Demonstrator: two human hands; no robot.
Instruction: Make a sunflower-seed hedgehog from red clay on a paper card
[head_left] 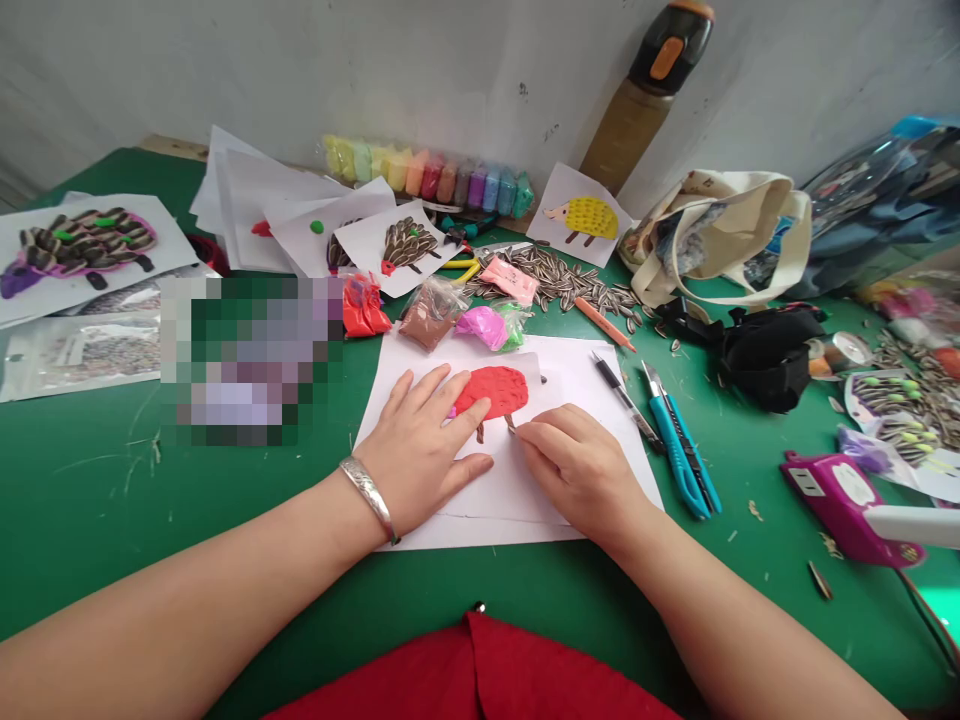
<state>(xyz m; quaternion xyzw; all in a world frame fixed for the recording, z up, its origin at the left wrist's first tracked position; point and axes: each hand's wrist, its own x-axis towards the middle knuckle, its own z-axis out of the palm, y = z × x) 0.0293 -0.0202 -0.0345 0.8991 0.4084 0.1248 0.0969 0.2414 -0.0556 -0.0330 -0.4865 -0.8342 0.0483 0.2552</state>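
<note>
On white paper (pixel 450 520) in front of me lies a flattened red clay oval (pixel 496 393), with two small brown clay legs (pixel 481 432) at its lower edge. My left hand (pixel 420 445) rests flat, fingers spread, over the oval's left part and the sheet. A bit of purple clay (pixel 451 412) peeks out between its fingers. At the right leg, my right hand (pixel 577 460) is closed in a pinch. A thin dark tip shows at its fingertips, touching or very near that leg; the rest of what it holds is hidden.
Right of the paper lie a black pen (pixel 624 400) and a blue utility knife (pixel 679 440). Clay packets (pixel 431 312), sunflower seeds (pixel 559 275) and an orange marker (pixel 606 325) sit behind. A magenta glue gun (pixel 847 505) is far right; a bottle (pixel 630 130) leans on the wall.
</note>
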